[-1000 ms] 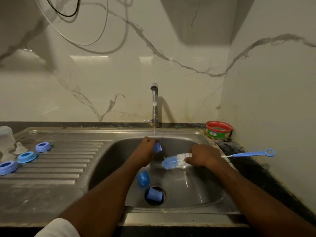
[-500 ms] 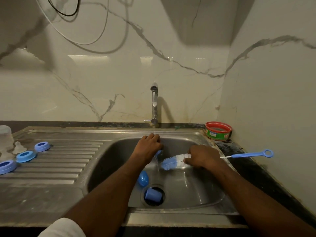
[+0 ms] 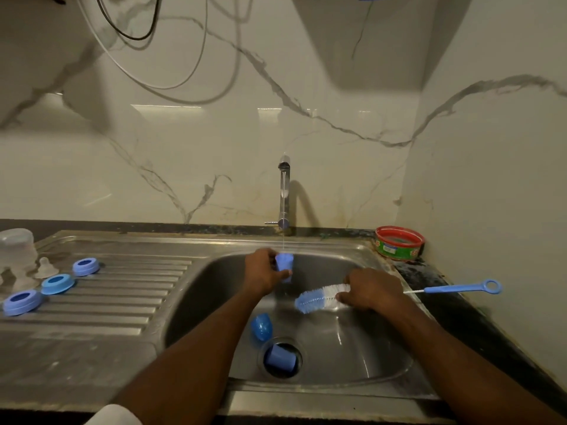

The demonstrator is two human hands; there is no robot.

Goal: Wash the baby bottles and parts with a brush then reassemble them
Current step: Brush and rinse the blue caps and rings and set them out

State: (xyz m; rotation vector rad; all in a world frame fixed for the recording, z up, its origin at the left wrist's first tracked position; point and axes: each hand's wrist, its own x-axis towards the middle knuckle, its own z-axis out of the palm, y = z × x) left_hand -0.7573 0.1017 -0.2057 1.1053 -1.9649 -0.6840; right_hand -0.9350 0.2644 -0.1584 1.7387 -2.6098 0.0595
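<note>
under the running tap [image 3: 284, 191], over the stainless steel sink [image 3: 352, 357], the left hand [image 3: 264, 273] holds a small blue bottle cap [image 3: 284, 265] upright in the thin stream of water, its fingers curled round the cap's far side and the thumb pressed across the front. the right hand [image 3: 372, 291] grips the bottle brush [image 3: 322, 297] just behind its bristles, fingers wrapped round the wire stem; the blue and white bristle head points left toward the cap but stays apart from it, and the long blue handle with its ring end reaches out to the right over the dark counter [image 3: 466, 317].

on the sink floor lie 2 more blue parts: a rounded cap [image 3: 261, 326] on its side just left of the drain, and another blue cap [image 3: 279, 360] sitting in the drain opening itself.

on the ribbed drainboard [image 3: 122, 289] at the left, 3 blue screw rings [image 3: 58, 283] sit in a slanted row, near one another. beside the farthest ring stands a clear teat [image 3: 46, 268], and behind it a clear bottle [image 3: 17, 250] stands at the frame's edge; whether it is upright or inverted cannot be told.

at the back right corner of the sink, against the marble wall, sits a round red and green tub [image 3: 399, 243].
</note>
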